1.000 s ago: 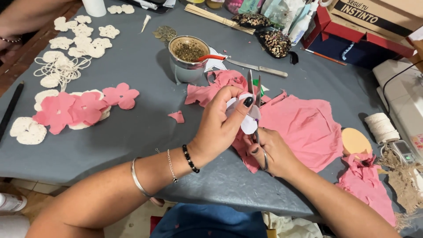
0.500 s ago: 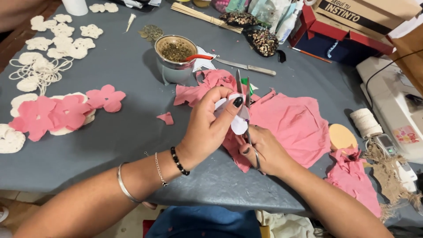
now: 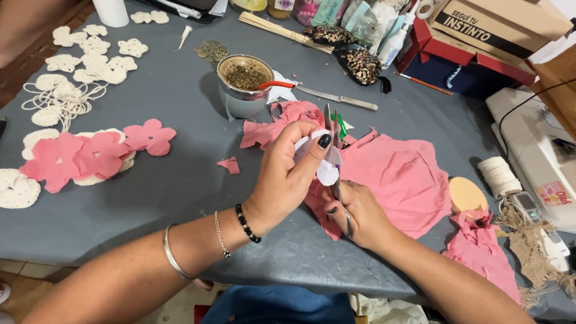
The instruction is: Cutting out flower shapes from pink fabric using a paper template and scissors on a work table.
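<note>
Head view: left hand [image 3: 282, 180] pinches a white paper template [image 3: 327, 168] with pink fabric [image 3: 402, 177] near the table's [image 3: 180, 180] front edge; right hand [image 3: 360, 216] grips scissors [image 3: 335, 150], fingers closed through the handles.

The left hand [image 3: 285, 174] has tilted the white piece [image 3: 324, 162] slightly; the scissors [image 3: 333, 150] in the right hand [image 3: 360, 216] now stand nearly upright beside the thumb.

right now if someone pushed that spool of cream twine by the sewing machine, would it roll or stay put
The twine spool lies on its side on the grey table, so it would probably roll. It looks light, wound cord only. The pink fabric beside it might stop it.
</note>
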